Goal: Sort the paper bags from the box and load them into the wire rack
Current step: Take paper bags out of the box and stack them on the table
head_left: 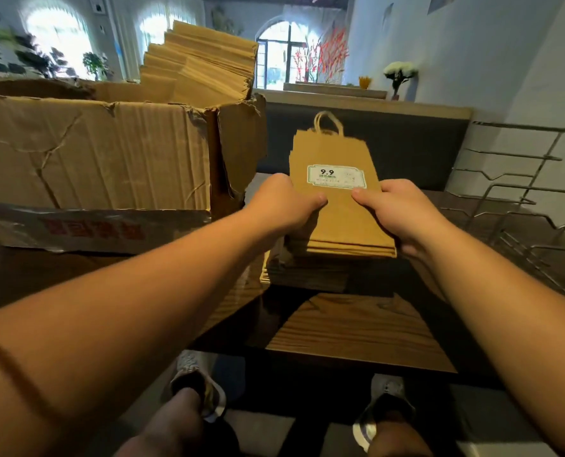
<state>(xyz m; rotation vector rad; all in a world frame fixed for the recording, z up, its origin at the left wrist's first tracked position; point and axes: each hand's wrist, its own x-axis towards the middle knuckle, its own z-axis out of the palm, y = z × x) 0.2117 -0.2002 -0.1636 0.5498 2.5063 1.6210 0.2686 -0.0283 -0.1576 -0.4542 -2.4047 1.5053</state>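
A stack of flat brown paper bags (337,222), the top one bearing a white "9.9" label and a twisted handle, is held just above the table's front edge. My left hand (284,206) grips its left side, thumb on top. My right hand (396,212) grips its right side the same way. More bags (287,275) lie on the table under the held stack. The torn cardboard box (93,159) stands to the left, with a tall bundle of bags (202,67) rising from it. The wire rack (518,199) stands at the right, its slots holding nothing that I can see.
A dark wooden table (357,328) carries the box, the rack and the loose bags. A dark bench back (406,143) and a ledge with a flower vase (400,77) lie behind it. My two feet show on the floor below.
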